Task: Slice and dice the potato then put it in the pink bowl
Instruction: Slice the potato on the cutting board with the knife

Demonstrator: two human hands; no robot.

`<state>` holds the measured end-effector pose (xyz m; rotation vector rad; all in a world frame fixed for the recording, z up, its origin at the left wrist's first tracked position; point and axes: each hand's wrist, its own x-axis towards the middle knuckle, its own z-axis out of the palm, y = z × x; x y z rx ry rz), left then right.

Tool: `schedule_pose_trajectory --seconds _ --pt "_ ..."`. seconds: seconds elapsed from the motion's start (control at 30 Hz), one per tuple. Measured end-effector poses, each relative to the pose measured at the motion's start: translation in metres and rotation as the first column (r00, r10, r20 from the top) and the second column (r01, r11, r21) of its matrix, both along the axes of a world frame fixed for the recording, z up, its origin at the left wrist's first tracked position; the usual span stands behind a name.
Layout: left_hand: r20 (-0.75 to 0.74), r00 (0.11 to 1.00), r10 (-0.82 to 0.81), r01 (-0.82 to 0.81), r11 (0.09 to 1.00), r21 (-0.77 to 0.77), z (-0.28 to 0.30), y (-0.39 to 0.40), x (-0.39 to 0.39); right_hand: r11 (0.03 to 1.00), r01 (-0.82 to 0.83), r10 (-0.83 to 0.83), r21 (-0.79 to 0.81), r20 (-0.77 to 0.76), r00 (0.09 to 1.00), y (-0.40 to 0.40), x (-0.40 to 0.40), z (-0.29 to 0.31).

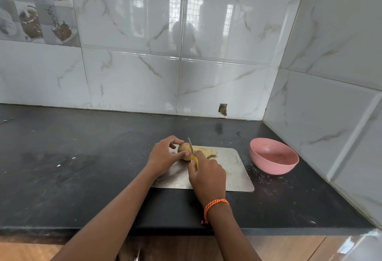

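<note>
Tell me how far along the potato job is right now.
Partly sliced. Several slices already lie fanned on the steel cutting board. The left hand holds the uncut potato end while the right hand works the knife through it. Still left: finishing slices, dicing, and filling the pink bowl, which holds no potato.

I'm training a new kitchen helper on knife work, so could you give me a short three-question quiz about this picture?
1. True or false: the pale cut potato slices lie inside the round pink plastic bowl.
2. Which hand grips the yellow-handled knife? A. left hand B. right hand
3. Fill in: the uncut brown potato piece rests on the flat steel ______.

Key: 1. False; they lie on the board beside the blade. 2. B; the left hand holds the potato. 3. cutting board.
</note>
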<state>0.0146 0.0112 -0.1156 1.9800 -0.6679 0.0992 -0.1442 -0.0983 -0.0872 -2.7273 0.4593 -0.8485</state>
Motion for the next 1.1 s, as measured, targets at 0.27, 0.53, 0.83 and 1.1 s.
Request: schedule_pose_trajectory --seconds 0.27,0.53,0.83,1.1 --pt "0.019 1.0 0.018 -0.019 0.999 0.048 0.001 0.0 -0.003 1.0 -0.007 0.007 -0.01 -0.048 0.999 0.001 -0.003 -0.003" --pt "-0.006 1.0 -0.011 0.012 1.0 0.028 0.004 0.0 -0.003 1.0 -0.02 0.02 -0.002 -0.07 0.997 0.0 0.007 -0.005" --pt "-0.024 1.0 -0.013 0.014 0.999 0.041 0.004 0.001 -0.005 1.0 -0.023 0.021 -0.011 -0.157 0.987 0.0 0.006 -0.006" --pt "-0.064 0.998 0.001 0.001 0.999 0.04 0.007 -0.002 -0.012 0.999 0.03 -0.033 -0.033 -0.086 0.996 0.002 -0.008 -0.007"
